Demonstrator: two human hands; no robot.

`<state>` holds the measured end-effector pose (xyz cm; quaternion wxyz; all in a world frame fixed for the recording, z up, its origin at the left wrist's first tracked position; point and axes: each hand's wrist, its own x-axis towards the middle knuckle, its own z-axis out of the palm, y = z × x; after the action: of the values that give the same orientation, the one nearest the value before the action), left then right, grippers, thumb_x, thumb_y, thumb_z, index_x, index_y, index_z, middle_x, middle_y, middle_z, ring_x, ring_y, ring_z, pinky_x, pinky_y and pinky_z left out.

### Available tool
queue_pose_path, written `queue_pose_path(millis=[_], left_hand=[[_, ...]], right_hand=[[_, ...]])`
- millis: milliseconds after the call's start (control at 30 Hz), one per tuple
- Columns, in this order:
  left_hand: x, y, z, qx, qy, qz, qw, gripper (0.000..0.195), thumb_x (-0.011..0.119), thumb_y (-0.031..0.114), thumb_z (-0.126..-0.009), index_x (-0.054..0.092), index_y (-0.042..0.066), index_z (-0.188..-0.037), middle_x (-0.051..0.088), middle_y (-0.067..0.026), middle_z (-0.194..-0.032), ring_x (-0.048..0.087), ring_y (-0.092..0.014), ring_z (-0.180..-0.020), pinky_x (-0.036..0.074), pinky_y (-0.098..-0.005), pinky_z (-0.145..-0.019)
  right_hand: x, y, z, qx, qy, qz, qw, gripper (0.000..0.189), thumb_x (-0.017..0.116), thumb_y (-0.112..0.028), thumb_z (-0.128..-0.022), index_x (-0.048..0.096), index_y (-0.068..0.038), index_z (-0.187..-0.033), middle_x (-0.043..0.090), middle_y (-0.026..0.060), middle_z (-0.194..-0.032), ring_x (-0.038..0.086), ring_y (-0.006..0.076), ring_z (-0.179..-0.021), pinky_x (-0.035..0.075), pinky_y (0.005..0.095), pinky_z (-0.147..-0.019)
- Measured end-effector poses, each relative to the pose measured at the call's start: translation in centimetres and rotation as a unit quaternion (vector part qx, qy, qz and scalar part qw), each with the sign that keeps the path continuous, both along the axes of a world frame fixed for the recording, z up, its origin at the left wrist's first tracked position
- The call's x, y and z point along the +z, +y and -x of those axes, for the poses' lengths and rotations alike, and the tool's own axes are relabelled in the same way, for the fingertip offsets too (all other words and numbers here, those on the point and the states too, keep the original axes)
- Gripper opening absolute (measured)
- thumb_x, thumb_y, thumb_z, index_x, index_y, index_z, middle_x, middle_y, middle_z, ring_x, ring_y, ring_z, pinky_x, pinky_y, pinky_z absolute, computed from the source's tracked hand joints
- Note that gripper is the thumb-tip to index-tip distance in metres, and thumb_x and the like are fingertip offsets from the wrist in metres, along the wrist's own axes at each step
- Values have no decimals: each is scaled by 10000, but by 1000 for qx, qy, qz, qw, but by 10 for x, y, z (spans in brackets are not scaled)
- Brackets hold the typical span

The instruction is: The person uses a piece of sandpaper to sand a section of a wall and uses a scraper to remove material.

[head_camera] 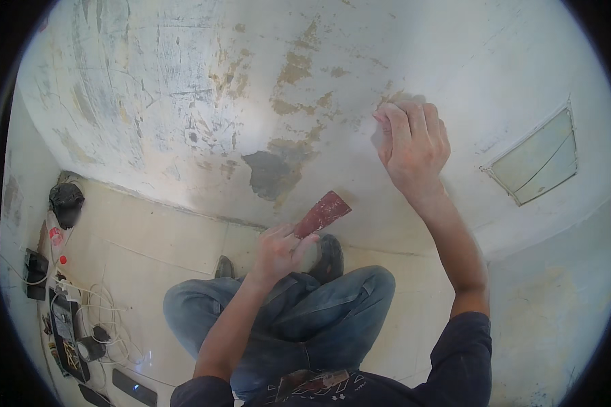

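My left hand [278, 254] is closed around the handle of a putty knife [324, 213], whose reddish blade, flecked with white, points up and right in front of the wall. Higher and to the right, my right hand [418, 140] is against or close to the white plastered wall [346, 147], with its fingers curled. Whether it holds a piece of sandpaper or anything else is hidden by the fingers. A grey bare patch [272, 173] and tan scraped spots [295, 68] mark the wall left of my right hand.
A recessed panel [537, 155] sits in the wall at right. On the tiled floor [147, 229] at left are a black plastic bag [67, 199], a bottle [56, 236], coiled white cable [113, 310], an open tool case [70, 330] and a phone-like dark slab [134, 387].
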<state>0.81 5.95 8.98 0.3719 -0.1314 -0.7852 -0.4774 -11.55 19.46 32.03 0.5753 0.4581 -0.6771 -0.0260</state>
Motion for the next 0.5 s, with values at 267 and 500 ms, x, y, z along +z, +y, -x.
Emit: queue_pose_path(millis=[267, 500], left_hand=[[8, 0, -3, 7, 0, 3, 1000, 118, 756, 133, -796, 695, 31, -799, 667, -112, -749, 618, -267, -617, 475, -362, -559], [0, 0, 0, 8, -2, 8, 1000, 112, 758, 117, -787, 681, 37, -771, 681, -116, -773, 640, -267, -647, 489, -356, -575]], right_hand=[[-5, -6, -2, -112, 20, -12, 993, 174, 668, -116, -730, 551, -108, -858, 528, 37, -855, 515, 213, -813, 344, 361, -625], [-3, -2, -3, -109, -18, -15, 994, 176, 662, -110, -710, 546, -126, -841, 536, 40, -873, 511, 216, -824, 340, 383, -690]])
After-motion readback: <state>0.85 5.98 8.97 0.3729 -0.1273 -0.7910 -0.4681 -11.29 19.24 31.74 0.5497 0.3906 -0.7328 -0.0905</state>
